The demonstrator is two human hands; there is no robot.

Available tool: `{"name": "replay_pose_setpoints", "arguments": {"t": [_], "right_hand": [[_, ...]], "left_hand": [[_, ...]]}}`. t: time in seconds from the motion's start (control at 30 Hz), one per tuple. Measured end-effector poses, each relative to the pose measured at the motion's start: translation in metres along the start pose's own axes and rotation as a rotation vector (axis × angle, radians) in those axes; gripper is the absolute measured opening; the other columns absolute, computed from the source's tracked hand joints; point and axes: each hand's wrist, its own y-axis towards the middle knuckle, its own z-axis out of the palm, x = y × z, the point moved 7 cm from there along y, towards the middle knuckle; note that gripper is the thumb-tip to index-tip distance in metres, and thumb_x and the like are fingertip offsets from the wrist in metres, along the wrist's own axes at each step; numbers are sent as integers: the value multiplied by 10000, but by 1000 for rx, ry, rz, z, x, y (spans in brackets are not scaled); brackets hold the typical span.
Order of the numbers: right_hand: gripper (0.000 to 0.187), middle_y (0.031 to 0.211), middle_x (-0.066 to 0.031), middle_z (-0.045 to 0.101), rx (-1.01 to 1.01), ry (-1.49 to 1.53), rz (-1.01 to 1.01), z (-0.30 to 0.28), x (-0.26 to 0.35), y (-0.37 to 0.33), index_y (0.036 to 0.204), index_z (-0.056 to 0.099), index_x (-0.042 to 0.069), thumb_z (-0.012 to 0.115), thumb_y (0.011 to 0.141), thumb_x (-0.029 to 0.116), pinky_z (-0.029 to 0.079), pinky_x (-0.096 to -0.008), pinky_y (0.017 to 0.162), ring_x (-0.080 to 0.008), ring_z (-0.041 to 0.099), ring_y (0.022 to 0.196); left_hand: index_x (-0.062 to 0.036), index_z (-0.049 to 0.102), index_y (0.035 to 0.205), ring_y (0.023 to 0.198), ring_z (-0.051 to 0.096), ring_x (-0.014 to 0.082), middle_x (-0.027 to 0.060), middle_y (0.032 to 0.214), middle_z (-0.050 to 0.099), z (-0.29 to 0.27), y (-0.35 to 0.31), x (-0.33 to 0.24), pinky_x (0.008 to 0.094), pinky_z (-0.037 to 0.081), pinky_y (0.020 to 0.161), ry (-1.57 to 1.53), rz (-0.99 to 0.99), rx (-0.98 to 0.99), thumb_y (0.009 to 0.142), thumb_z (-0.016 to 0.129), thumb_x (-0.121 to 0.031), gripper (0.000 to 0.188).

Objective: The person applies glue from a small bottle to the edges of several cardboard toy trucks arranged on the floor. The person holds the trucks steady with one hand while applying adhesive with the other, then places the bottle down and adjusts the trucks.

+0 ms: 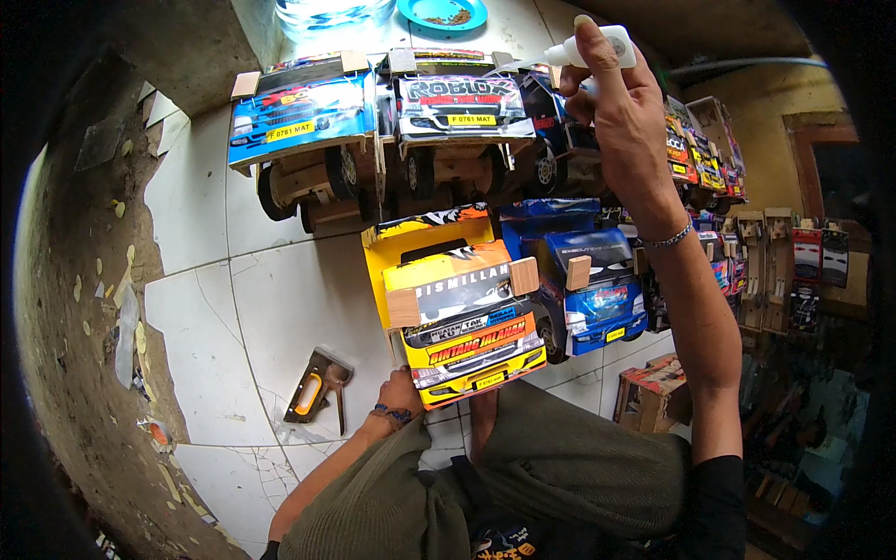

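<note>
My right hand is raised at the upper right, wrapped round a small white squeeze bottle. Its thin nozzle points left over the top edge of a white-fronted toy truck. Low in the middle, my left hand is against the lower left side of a yellow toy truck; its fingers are mostly hidden, so I cannot tell how they are closed. Two small wooden blocks sit on that truck's front. A blue-fronted toy truck stands left of the white one. Another blue toy truck is right of the yellow one.
A staple gun lies on the white tiled floor to the left. At the top is a turquoise plate with brown bits. More toy trucks line the right side, near a wooden box. A rough dirt strip borders the tiles.
</note>
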Motion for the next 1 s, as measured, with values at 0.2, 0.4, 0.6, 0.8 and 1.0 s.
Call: {"name": "replay_pose_setpoints", "arguments": {"t": [0.2,0.4,0.6,0.8,1.0], "right_hand": [[368,813,13,615,29,-22,-60,3,1,0,1048,630,101,620,978,462,478,-195,616,-35,589,751],[336,804,17,604,9,-10,-43,-1,-3,0,1045,631,107,643,972,435,471,-187,620,-36,579,726],[332,812,19,614,-5,-31,-84,-8,-2,3,1025,636,99,657,965,425,453,-179,603,-31,567,696],[367,810,4,630,-39,-11,-70,-1,5,1,1061,636,86,652,963,440,478,-176,613,-39,595,707],[220,675,60,515,7,104,-62,9,15,1,914,552,125,617,1011,312,341,-199,515,-17,452,570]], "left_hand": [[8,609,1188,1005,639,452,248,1099,645,0,0,1,540,526,875,43,-56,17,874,647,-345,474],[-31,644,1176,1000,638,449,234,1113,645,-8,-4,-9,539,521,883,17,-12,23,877,644,-342,432],[-35,642,1192,1034,630,438,243,1140,628,-8,-3,-12,538,531,869,86,14,56,871,648,-355,453],[-38,644,1189,1030,635,434,240,1133,629,-7,-3,-11,535,544,840,33,21,28,866,652,-356,453],[-37,666,1146,1002,646,433,232,1095,650,-11,-3,-15,529,548,835,45,22,29,863,655,-350,422]]}}
